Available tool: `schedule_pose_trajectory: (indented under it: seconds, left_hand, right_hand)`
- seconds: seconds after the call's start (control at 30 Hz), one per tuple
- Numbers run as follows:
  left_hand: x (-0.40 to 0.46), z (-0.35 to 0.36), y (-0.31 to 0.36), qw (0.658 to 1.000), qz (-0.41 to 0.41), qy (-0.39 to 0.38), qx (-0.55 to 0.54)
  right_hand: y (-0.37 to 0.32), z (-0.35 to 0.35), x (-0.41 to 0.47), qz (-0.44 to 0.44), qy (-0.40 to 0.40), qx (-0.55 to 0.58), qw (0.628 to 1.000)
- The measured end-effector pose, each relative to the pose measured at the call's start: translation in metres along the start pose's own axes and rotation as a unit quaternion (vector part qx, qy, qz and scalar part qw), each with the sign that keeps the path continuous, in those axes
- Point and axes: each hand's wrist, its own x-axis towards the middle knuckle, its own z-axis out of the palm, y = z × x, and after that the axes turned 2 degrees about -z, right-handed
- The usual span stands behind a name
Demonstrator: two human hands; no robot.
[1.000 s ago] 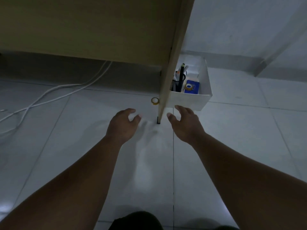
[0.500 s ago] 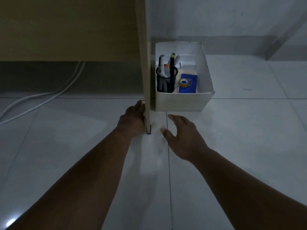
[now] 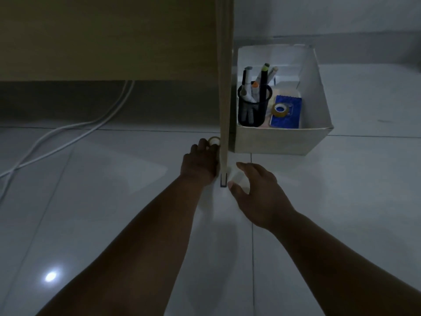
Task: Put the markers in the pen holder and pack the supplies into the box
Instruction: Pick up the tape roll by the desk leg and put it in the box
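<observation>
I had my left hand [image 3: 200, 161] down on the tiled floor [image 3: 95, 201], hard against the left face of the wooden desk leg [image 3: 224, 110]. Its fingers [image 3: 201, 144] were curled onto a small roll of tape [image 3: 214, 140] lying just beside the leg, touching it at its near edge, but I could not tell whether they had truly closed round it or only rested on top. My right hand [image 3: 255, 190] hovered on the other side of the leg, fingers spread and thumb out, holding nothing.

The white box [image 3: 282, 140] stood on the floor just right of the leg. Inside it, the black mesh pen holder [image 3: 252, 108] sat in the left corner with the markers [image 3: 262, 78] standing upright in it, and a blue notebook [image 3: 288, 115] lay flat beside it with a second tape roll [image 3: 280, 109] on top. So I judged the markers done and this stray roll the last piece to pack.

I expected the roll to be light, stiff and smooth-sided, apt to skid on the glossy tile or roll off under the desk if nudged. The sound hold, to my mind, was a pinch across the ring, thumb on one outer side and a fingertip through the hole, lifting clear of the leg before swinging over the box wall.
</observation>
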Motion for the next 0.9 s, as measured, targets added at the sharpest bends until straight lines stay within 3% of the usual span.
schedule_pose_trajectory:
  seconds: [0.4, 0.5, 0.57, 0.63, 0.7, 0.9]
  left_hand:
    - [-0.016, 0.028, -0.019, 0.993, 0.054, 0.1, 0.039]
    - [-0.033, 0.043, -0.029, 0.985, 0.014, 0.099, -0.143]
    - [-0.05, 0.05, -0.033, 0.948, -0.06, 0.091, -0.299]
    - [-0.067, 0.059, -0.036, 0.929, -0.076, 0.104, -0.348]
    - [-0.076, 0.065, -0.036, 0.937, -0.055, 0.09, -0.334]
    - [-0.081, 0.055, -0.009, 0.977, -0.037, -0.047, -0.203]
  right_hand:
    - [-0.01, 0.007, -0.008, -0.004, 0.007, -0.001, 1.0]
    - [-0.009, 0.006, -0.016, 0.005, 0.002, 0.002, 1.0]
    - [-0.008, 0.005, -0.023, 0.009, 0.003, 0.009, 1.0]
    - [-0.008, 0.004, -0.03, 0.013, 0.005, 0.019, 1.0]
    - [-0.007, 0.005, -0.037, 0.016, 0.009, 0.029, 0.999]
    - [0.002, 0.005, -0.059, 0.042, 0.014, 0.038, 0.998]
